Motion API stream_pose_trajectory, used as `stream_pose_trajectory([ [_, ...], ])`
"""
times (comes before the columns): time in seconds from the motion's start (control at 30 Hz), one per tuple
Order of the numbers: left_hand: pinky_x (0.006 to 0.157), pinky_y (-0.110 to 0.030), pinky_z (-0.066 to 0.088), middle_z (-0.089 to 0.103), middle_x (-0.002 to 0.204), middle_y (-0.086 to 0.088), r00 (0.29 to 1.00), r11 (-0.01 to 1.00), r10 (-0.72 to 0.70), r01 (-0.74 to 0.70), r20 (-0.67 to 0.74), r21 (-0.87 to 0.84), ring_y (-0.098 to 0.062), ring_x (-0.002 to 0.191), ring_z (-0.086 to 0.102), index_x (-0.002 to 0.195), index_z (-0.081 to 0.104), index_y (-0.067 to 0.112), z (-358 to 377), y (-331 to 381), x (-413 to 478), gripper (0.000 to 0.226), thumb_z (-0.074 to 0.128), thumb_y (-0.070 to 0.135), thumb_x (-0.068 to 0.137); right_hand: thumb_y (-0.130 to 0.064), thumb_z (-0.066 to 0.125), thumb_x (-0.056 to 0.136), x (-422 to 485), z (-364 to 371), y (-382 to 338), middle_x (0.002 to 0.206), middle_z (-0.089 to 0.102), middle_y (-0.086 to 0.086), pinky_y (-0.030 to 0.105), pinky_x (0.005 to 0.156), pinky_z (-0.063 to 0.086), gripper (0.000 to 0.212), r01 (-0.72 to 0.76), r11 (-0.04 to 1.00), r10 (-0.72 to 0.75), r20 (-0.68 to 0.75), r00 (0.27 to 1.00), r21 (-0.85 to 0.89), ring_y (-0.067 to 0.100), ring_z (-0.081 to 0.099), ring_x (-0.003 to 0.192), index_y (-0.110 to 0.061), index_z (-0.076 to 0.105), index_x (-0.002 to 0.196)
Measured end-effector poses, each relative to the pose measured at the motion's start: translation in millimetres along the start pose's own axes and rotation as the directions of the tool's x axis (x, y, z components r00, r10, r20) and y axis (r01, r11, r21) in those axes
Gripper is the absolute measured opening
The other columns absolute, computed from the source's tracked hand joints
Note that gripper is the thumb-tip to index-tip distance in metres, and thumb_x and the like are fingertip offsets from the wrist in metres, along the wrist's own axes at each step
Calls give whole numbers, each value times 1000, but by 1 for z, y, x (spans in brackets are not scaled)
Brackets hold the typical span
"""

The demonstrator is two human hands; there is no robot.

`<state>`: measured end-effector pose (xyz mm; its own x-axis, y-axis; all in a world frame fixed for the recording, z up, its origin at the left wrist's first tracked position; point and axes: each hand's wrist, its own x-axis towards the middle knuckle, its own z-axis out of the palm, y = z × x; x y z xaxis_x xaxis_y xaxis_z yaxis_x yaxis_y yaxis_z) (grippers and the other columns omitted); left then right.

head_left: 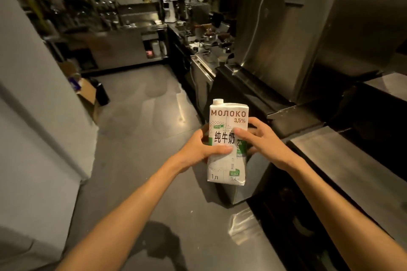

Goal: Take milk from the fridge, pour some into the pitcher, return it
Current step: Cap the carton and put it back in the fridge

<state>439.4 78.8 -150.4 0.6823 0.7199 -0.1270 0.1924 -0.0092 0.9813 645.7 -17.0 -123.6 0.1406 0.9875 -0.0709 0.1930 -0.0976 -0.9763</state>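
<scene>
- Head view, looking down over two bare forearms in a dim, steel-fitted bar kitchen.
- Milk carton (228, 138) upright in mid-air above the grey floor (141, 116), just left of a steel counter (352, 160); white cap (218, 101) on top, seemingly closed.
- Left hand (202, 147) wrapped round the carton's left side, thumb flat across the front label.
- Right hand (262, 141) curled round the right edge, thumb on the front.
- No pitcher identifiable among the distant clutter.
- Best handling: carry upright, grip firmly at the middle without squeezing the soft walls, unscrew only once beside the pitcher.
</scene>
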Motion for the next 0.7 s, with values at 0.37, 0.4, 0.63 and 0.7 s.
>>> stream_pose_trajectory([
  [0.37, 81, -33, 62, 74, 129, 0, 985, 1000, 14, -12, -169, 16, -21, 118, 72, 145, 50, 23, -172, -22, -140, 78, 83, 43, 78, -48, 56, 95, 33, 199, -67, 112, 78, -6, 36, 71, 64, 39, 151, 988, -153, 241, 958, 26, 20, 76, 103, -23, 58, 126],
  [0.4, 83, -35, 62, 74, 130, -2, 983, 1000, 17, -14, -181, 16, -22, 119, 72, 146, 50, 22, -183, -23, -152, 80, 83, 45, 77, -49, 56, 95, 34, 213, -73, 112, 78, -5, 36, 71, 64, 41, 157, 987, -159, 262, 952, 27, 22, 76, 103, -23, 58, 125],
  [0.63, 90, -38, 63, 75, 126, -2, 939, 999, 33, -32, -343, 9, -23, 116, 73, 140, 53, 18, -254, -38, -230, 77, 84, 43, 74, -56, 48, 98, 41, 313, -99, 115, 78, -4, 44, 77, 65, 46, 239, 971, -217, 388, 896, -8, 23, 77, 101, -25, 60, 129],
  [0.7, 91, -39, 63, 76, 124, 0, 922, 1000, 30, -31, -385, 4, -22, 115, 73, 139, 54, 18, -269, -43, -253, 70, 83, 37, 79, -55, 47, 99, 42, 341, -106, 112, 78, -7, 40, 75, 65, 43, 261, 965, -228, 423, 877, -20, 21, 77, 99, -26, 61, 127],
])
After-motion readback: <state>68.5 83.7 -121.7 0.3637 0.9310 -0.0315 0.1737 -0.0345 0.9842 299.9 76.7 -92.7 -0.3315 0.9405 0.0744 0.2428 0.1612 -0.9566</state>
